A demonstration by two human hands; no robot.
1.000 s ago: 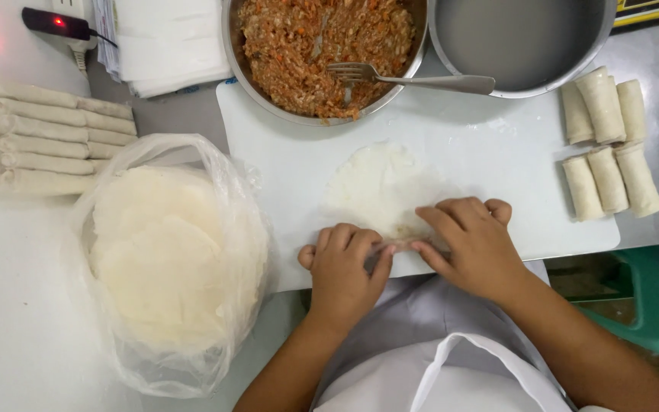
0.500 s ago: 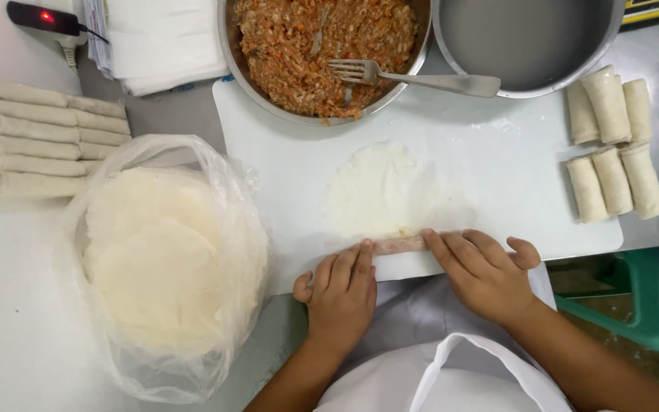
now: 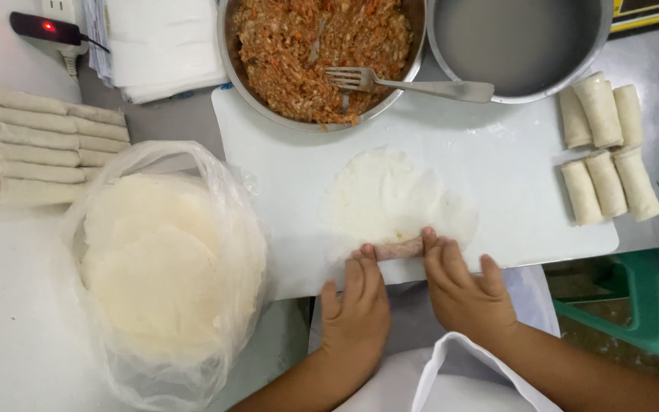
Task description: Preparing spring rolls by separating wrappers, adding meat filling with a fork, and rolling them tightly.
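Note:
A thin round wrapper (image 3: pixel 390 198) lies on the white cutting board (image 3: pixel 512 160). At its near edge sits a small pinkish roll of filling (image 3: pixel 400 249), partly wrapped. My left hand (image 3: pixel 356 309) presses its fingertips on the roll's left end. My right hand (image 3: pixel 463 286) presses its fingertips on the right end. Both hands lie flat, fingers together, palms down.
A metal bowl of minced filling (image 3: pixel 318 49) with a fork (image 3: pixel 409 84) stands behind the board, next to a second metal bowl (image 3: pixel 520 42) of cloudy liquid. Short rolls (image 3: pixel 608 152) lie right. Long rolls (image 3: pixel 40 145) lie left. A plastic bag of wrappers (image 3: pixel 158 267) sits near left.
My hands have spread apart and slid back toward me, baring the roll between the fingertips. The roll has turned a little onto the wrapper.

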